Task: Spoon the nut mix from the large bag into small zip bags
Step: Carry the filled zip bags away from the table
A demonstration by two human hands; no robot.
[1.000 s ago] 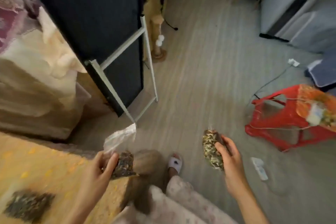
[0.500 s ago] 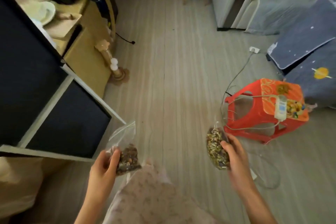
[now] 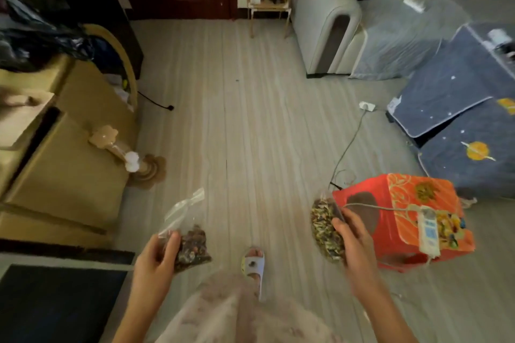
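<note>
The left hand (image 3: 156,262) gripped a part-filled zip bag (image 3: 185,234); the right hand (image 3: 354,242) gripped a fuller bag (image 3: 324,228) near the red stool (image 3: 412,203).

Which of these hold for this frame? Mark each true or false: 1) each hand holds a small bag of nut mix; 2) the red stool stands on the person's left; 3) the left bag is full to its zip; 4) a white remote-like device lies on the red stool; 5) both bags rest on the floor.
1) True: the left hand grips one small bag, the right hand another bag.
2) False: the red stool stands on the right.
3) False: its upper half is empty plastic.
4) True: the white device lies on top.
5) False: both are held above the floor.
</note>
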